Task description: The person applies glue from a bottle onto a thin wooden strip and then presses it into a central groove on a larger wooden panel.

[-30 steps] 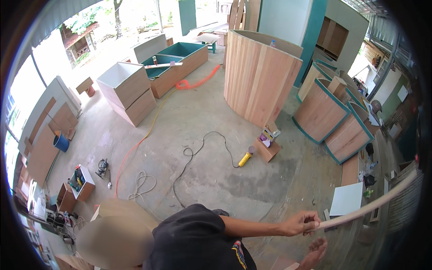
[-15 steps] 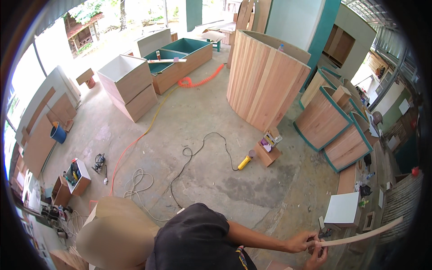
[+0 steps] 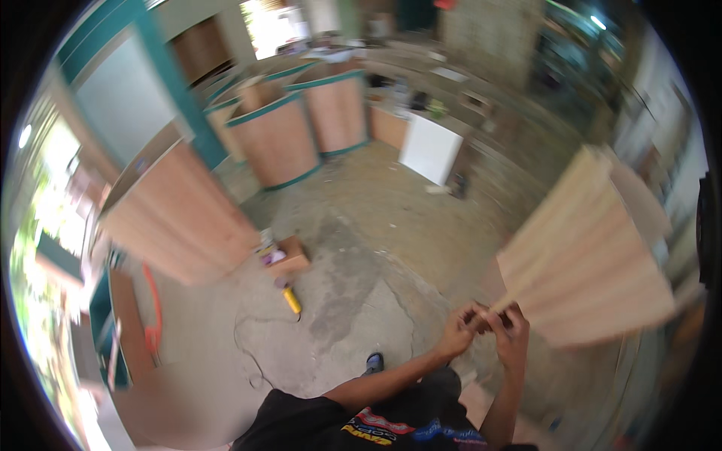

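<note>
While the picture is smeared by motion, we see our left hand [image 3: 456,336] and right hand [image 3: 511,336] close together at the lower middle, both grips pinching the near end of a pale wooden board [image 3: 590,263] that fans out blurred toward the right edge. Below them lies the concrete floor [image 3: 376,225], where a yellow power tool [image 3: 290,299] with its dark cord [image 3: 252,342] rests just beside a small wooden box [image 3: 287,254], well apart from our hands. Wood-faced cabinets with teal edges [image 3: 278,139] stand farther back, near a white panel [image 3: 430,148].
</note>
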### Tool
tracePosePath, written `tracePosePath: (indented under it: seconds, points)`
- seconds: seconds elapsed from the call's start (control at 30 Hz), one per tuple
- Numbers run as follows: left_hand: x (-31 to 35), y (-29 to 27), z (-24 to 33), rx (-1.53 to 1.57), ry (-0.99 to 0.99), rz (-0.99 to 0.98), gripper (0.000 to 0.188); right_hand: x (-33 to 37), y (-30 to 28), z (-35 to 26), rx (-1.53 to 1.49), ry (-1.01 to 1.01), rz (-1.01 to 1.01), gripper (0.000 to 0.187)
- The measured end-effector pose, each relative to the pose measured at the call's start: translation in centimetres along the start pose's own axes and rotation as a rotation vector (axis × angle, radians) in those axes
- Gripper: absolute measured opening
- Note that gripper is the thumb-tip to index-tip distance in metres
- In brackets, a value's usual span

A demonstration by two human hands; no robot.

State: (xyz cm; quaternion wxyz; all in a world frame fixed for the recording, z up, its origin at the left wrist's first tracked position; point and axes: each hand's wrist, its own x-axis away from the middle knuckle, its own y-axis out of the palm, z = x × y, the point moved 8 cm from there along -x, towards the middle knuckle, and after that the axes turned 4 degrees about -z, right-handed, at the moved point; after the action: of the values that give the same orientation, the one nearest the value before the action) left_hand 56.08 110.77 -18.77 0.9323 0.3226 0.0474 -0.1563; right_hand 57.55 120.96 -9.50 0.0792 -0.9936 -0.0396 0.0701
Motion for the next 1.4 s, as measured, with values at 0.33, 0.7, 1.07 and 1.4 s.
tracePosePath:
  seconds: [0.33,0.7,1.07,1.4]
  points:
    - [-6.4,17.3,-19.2,-0.043,-0.335,-0.386,0.01,7.9,-23.6,9.2,0.005,0.145,0.512,0.022]
    - [-7.1,43.2,-36.1,0.193,-0.746,-0.955,0.019,21.1,-48.2,7.5,0.258,0.271,0.712,0.015]
    - [-5.6,65.0,-51.0,0.397,-1.209,-1.35,0.019,33.0,-66.6,7.3,0.339,0.303,1.144,0.026]
    - [-7.1,81.5,-60.6,0.354,-1.228,-1.707,0.032,35.8,-80.4,6.5,0.635,0.403,1.459,0.017]
